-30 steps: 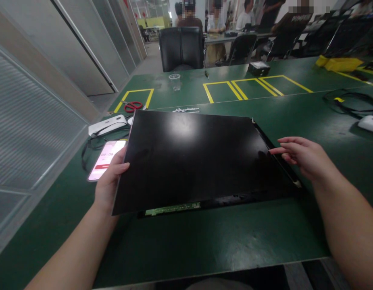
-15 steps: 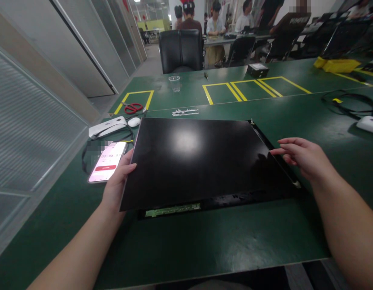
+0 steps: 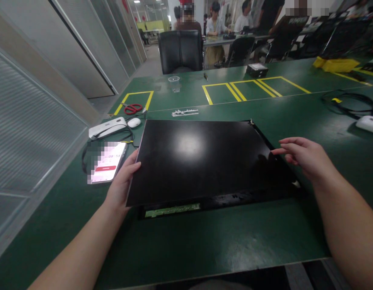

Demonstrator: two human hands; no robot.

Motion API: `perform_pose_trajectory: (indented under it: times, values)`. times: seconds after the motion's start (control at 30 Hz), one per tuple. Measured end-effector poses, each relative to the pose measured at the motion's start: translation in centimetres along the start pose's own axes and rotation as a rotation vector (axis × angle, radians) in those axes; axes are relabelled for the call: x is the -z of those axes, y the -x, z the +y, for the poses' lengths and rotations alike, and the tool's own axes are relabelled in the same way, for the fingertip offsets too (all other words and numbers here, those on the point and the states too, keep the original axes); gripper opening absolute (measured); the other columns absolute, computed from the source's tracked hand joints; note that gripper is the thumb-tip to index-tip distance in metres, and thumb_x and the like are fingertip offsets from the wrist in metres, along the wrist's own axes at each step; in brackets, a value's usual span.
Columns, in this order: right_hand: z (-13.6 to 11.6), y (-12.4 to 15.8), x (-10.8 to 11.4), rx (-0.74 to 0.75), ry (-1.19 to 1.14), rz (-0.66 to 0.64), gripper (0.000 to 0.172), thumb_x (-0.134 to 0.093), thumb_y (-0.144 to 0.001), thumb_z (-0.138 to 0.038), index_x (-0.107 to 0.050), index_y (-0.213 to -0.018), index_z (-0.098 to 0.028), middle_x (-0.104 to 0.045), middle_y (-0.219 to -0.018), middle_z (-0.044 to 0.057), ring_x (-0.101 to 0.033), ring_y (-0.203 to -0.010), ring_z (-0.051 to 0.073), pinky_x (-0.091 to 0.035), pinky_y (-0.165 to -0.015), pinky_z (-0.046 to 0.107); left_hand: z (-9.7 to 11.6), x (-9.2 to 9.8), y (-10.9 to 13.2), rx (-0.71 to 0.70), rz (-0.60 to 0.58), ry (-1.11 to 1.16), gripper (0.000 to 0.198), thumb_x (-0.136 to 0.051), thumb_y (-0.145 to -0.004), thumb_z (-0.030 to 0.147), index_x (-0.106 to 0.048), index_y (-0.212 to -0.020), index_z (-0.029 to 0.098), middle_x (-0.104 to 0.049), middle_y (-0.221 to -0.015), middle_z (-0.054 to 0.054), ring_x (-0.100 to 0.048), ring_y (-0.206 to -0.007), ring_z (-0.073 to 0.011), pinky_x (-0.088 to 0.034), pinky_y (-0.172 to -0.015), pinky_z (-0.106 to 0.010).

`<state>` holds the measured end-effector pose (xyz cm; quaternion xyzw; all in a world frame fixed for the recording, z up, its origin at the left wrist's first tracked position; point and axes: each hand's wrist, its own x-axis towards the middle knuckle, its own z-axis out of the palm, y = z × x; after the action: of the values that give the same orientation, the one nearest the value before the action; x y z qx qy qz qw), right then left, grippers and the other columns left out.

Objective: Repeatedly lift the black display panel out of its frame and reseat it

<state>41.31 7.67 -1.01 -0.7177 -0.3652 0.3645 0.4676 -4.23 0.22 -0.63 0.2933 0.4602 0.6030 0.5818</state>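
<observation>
A large glossy black display panel is tilted above a black frame, its left side raised and its right side low against the frame. Along the frame's front edge a green circuit board shows. My left hand grips the panel's left edge, thumb on top and the other fingers mostly hidden beneath. At the opposite edge, my right hand has its fingers stretched out, the index fingertip at the panel's right rim; whether it presses there I cannot tell. What lies under the panel is hidden.
Left of the panel are a lit phone, a white device with cable, a white mouse and red scissors. Beyond it lie white strips and a plastic cup. Black cables lie right. People sit farther back.
My left hand has shifted slightly to the right and the panel's left edge has come down a little with it. The right hand has barely moved.
</observation>
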Motion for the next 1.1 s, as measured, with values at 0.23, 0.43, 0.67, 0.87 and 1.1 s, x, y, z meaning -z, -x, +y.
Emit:
perform_pose_trajectory:
  times: [0.23,0.43,0.67,0.87,1.1]
  values:
    - [0.0,0.0,0.0,-0.001,0.023,0.010,0.007,-0.068,-0.084,-0.012,-0.067,-0.089,-0.017,-0.075,-0.068,0.007,-0.046,-0.038,0.005,-0.031,-0.038,0.016,0.0,-0.4,-0.2,0.021,0.074,-0.061,0.061,-0.088,-0.073,0.025,-0.078,-0.132,0.024,-0.085,-0.121,-0.006,-0.077,-0.120,-0.0356,-0.065,-0.102,-0.040]
    - [0.7,-0.6,0.4,0.022,0.070,0.023,0.011,-0.072,-0.081,-0.019,-0.070,-0.091,-0.018,-0.077,-0.072,0.006,-0.046,-0.041,0.005,-0.035,-0.042,0.016,-0.2,0.1,-0.3,0.045,0.058,-0.092,0.063,-0.088,-0.075,0.029,-0.075,-0.137,0.024,-0.083,-0.127,-0.006,-0.077,-0.120,-0.0364,-0.065,-0.101,-0.042]
    - [0.9,-0.4,0.1,0.044,0.137,0.041,0.019,-0.073,-0.074,-0.027,-0.072,-0.092,-0.020,-0.078,-0.078,0.004,-0.047,-0.048,0.007,-0.039,-0.050,0.022,-0.3,0.6,-0.7,0.052,0.012,-0.137,0.063,-0.088,-0.080,0.034,-0.073,-0.141,0.028,-0.080,-0.134,-0.008,-0.076,-0.120,-0.0388,-0.066,-0.094,-0.044]
    - [0.9,-0.1,0.1,0.086,0.290,0.053,0.023,-0.071,-0.072,-0.033,-0.073,-0.093,-0.023,-0.077,-0.078,0.001,-0.052,-0.055,0.012,-0.043,-0.062,0.031,-0.3,0.5,-0.6,0.081,0.040,-0.139,0.076,-0.088,-0.080,0.033,-0.065,-0.152,0.024,-0.081,-0.132,-0.009,-0.076,-0.120,-0.0367,-0.066,-0.093,-0.040]
    - [1.0,-0.1,0.2,0.118,0.486,0.066,0.027,-0.071,-0.071,-0.040,-0.076,-0.094,-0.026,-0.072,-0.070,-0.002,-0.060,-0.060,0.018,-0.045,-0.072,0.037,-0.4,0.5,-0.7,0.095,0.016,-0.132,0.081,-0.089,-0.078,0.033,-0.063,-0.154,0.024,-0.080,-0.134,-0.010,-0.075,-0.122,-0.0374,-0.065,-0.097,-0.042]
